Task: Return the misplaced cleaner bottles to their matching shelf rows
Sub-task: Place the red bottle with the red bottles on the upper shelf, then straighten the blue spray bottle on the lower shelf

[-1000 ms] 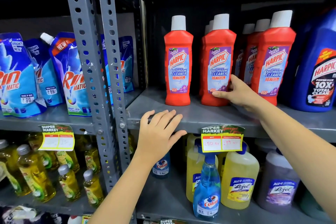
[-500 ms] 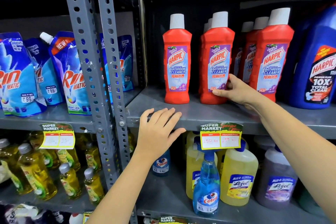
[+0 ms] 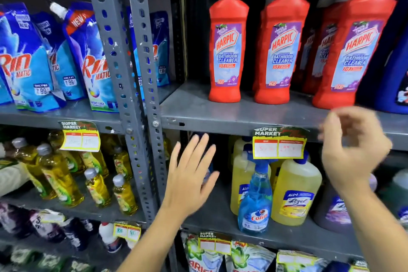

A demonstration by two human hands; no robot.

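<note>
Red Harpic bathroom cleaner bottles stand upright in a row on the upper grey shelf (image 3: 220, 115): one at the left (image 3: 227, 51), one in the middle (image 3: 281, 53), one at the right (image 3: 355, 55). A blue Colin spray bottle (image 3: 255, 201) stands among yellow Lizol bottles (image 3: 295, 194) on the shelf below. My left hand (image 3: 189, 176) hangs flat with spread fingers in front of the lower shelf, holding nothing. My right hand (image 3: 353, 150) is blurred, fingers loosely curled and empty, below the upper shelf's edge.
Grey perforated uprights (image 3: 132, 73) divide the bays. Blue Rin pouches (image 3: 26, 68) fill the upper left shelf, small yellow bottles (image 3: 59, 179) the one below. A large blue Harpic jug (image 3: 397, 68) stands at the far right. Yellow price tags (image 3: 279, 146) hang from the shelf edges.
My right hand has let go of the middle Harpic bottle and dropped below the shelf edge. My left hand has come off the shelf lip and lowered.
</note>
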